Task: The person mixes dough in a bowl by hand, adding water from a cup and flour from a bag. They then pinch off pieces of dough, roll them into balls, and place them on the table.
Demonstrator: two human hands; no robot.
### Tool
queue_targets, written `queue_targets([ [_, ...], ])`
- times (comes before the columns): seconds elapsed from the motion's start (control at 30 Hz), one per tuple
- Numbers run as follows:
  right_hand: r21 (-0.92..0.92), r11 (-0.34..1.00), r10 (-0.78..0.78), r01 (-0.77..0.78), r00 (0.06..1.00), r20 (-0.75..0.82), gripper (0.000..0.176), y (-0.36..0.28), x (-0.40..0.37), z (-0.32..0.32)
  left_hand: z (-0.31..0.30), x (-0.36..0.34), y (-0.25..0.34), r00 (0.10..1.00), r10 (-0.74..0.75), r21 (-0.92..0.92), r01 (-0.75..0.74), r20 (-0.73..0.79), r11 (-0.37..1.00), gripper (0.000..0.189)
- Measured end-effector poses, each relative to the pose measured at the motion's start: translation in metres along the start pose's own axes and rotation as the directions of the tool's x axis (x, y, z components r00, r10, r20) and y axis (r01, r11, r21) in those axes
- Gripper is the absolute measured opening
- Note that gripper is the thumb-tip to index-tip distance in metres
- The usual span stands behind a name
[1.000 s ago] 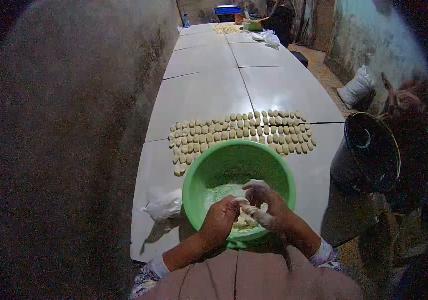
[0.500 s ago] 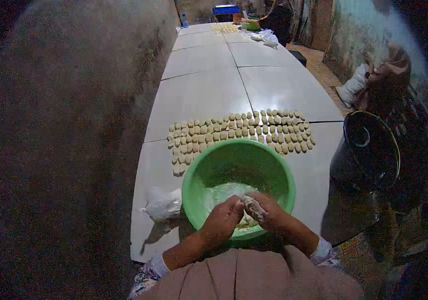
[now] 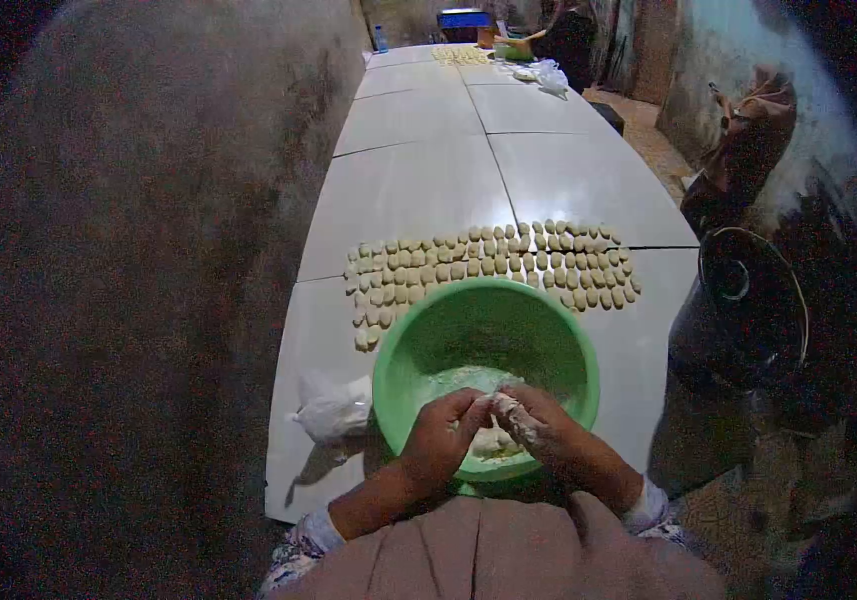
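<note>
A big green bowl (image 3: 389, 345) stands at the near end of the table, with white flour (image 3: 474, 378) and a pale lump of dough (image 3: 495, 443) inside. Over it, my left hand (image 3: 441, 432) and my right hand (image 3: 549, 425) meet at the fingertips. The left thumb and fingers pinch a small bit of dough (image 3: 496, 398) between the hands. My right hand curls around whitish dough that coats its fingers. Behind the bowl lie rows of small oval dough pieces (image 3: 487, 250).
A white plastic bag (image 3: 334, 408) sits left of the bowl. A black bucket-like container (image 3: 749, 310) is at the right edge. At the table's far end are a person's arm (image 3: 529, 38), more dough pieces (image 3: 461, 55) and a plastic bag (image 3: 549, 76). A wall (image 3: 199, 250) runs along the left.
The fingertips have shifted slightly, and the dough lump in the bowl shows more beneath my hands. The whole view has moved a little. At right, the brown cloth-like shape appears further up and left.
</note>
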State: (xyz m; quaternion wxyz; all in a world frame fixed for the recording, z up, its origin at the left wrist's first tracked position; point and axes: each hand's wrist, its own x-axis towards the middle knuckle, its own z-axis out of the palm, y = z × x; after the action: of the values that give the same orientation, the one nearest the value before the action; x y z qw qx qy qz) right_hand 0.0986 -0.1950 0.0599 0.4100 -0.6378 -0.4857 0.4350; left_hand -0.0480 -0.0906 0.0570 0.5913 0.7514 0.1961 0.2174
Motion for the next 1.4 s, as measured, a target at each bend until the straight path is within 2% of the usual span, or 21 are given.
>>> queue_targets([
  [0.1,0.141,0.990,0.016,-0.001,0.994,-0.104,0.026,-0.003,-0.005,0.004,-0.025,0.008,0.000,0.986,0.137,0.151,-0.121,-0.099,0.981,0.016],
  [0.13,0.052,0.999,0.007,0.000,0.990,-0.141,0.026,0.001,-0.004,0.001,-0.033,0.011,-0.022,0.978,0.002,0.040,0.006,-0.207,0.999,0.012],
  [0.17,0.052,0.999,0.004,0.003,0.990,-0.139,0.026,0.006,-0.003,-0.001,-0.043,0.014,-0.002,0.971,-0.069,-0.151,0.035,-0.229,0.988,0.010],
  [0.23,-0.049,0.995,-0.099,0.092,0.978,-0.183,0.023,0.016,-0.005,-0.005,-0.080,0.025,-0.005,0.958,-0.053,-0.135,0.015,-0.283,0.991,0.008],
  [0.3,-0.019,0.999,-0.044,0.041,0.980,-0.195,0.021,0.016,-0.009,-0.012,-0.116,0.039,-0.010,0.925,0.059,-0.078,-0.095,-0.374,0.992,0.012],
  [0.37,-0.081,0.994,-0.086,0.070,0.970,-0.226,0.019,0.022,-0.012,-0.018,-0.166,0.064,-0.026,0.924,0.003,0.178,0.071,-0.383,0.981,0.012],
  [0.43,-0.108,0.991,-0.098,0.076,0.970,-0.223,0.020,0.016,-0.017,-0.022,-0.200,0.087,-0.038,0.959,0.005,0.117,0.030,-0.284,0.993,0.013],
  [0.5,-0.103,0.994,-0.056,0.034,0.973,-0.223,0.020,0.011,-0.019,-0.024,-0.225,0.113,-0.066,0.960,-0.043,0.430,0.163,-0.276,0.888,0.013],
  [0.57,-0.121,0.992,-0.047,0.018,0.969,-0.241,0.020,0.008,-0.018,-0.022,-0.236,0.135,-0.097,0.953,-0.110,0.538,0.252,-0.283,0.804,0.013],
  [0.6,-0.164,0.986,-0.047,0.010,0.974,-0.221,0.020,0.006,-0.019,-0.021,-0.240,0.142,-0.111,0.938,-0.178,0.631,0.332,-0.296,0.702,0.014],
  [0.63,-0.205,0.979,-0.044,0.002,0.978,-0.202,0.020,0.005,-0.020,-0.021,-0.240,0.147,-0.121,0.939,-0.175,0.635,0.331,-0.297,0.698,0.014],
  [0.73,-0.214,0.977,-0.037,-0.002,0.983,-0.182,0.023,0.007,-0.021,-0.021,-0.243,0.164,-0.166,0.830,-0.340,0.457,0.535,-0.442,0.711,0.024],
  [0.83,-0.198,0.980,-0.052,0.010,0.977,-0.209,0.024,0.014,-0.024,-0.020,-0.242,0.174,-0.191,0.857,-0.230,0.644,0.501,-0.461,0.578,0.023],
  [0.93,-0.245,0.970,-0.041,-0.012,0.977,-0.209,0.025,0.009,-0.026,-0.019,-0.252,0.184,-0.227,0.870,-0.134,0.567,0.419,-0.475,0.709,0.022],
  [1.03,-0.275,0.961,-0.063,0.003,0.977,-0.206,0.023,0.008,-0.026,-0.019,-0.246,0.188,-0.216,0.814,-0.234,0.512,0.529,-0.532,0.677,0.024],
  [1.1,-0.211,0.978,-0.044,0.001,0.978,-0.201,0.022,0.009,-0.027,-0.018,-0.223,0.168,-0.170,0.810,-0.216,0.489,0.516,-0.545,0.703,0.028],
  [1.17,-0.212,0.977,-0.045,-0.002,0.975,-0.218,0.021,0.010,-0.027,-0.016,-0.211,0.156,-0.152,0.882,-0.101,0.760,0.451,-0.461,0.469,0.035],
  [1.2,-0.225,0.974,-0.049,0.000,0.976,-0.211,0.021,0.004,-0.026,-0.016,-0.213,0.155,-0.163,0.894,-0.146,0.788,0.443,-0.424,0.428,0.036],
  [1.23,-0.226,0.974,-0.050,0.002,0.977,-0.208,0.021,0.006,-0.025,-0.016,-0.198,0.149,-0.123,0.846,-0.373,0.782,0.509,-0.380,0.359,0.037],
  [1.33,-0.312,0.949,-0.104,0.038,0.975,-0.196,0.021,0.015,-0.025,-0.015,-0.195,0.140,-0.142,0.904,-0.234,0.782,0.428,-0.358,0.454,0.037],
  [1.4,-0.268,0.963,-0.028,-0.031,0.977,-0.211,0.021,0.011,-0.026,-0.013,-0.198,0.142,-0.146,0.821,-0.414,0.709,0.558,-0.393,0.432,0.037],
])
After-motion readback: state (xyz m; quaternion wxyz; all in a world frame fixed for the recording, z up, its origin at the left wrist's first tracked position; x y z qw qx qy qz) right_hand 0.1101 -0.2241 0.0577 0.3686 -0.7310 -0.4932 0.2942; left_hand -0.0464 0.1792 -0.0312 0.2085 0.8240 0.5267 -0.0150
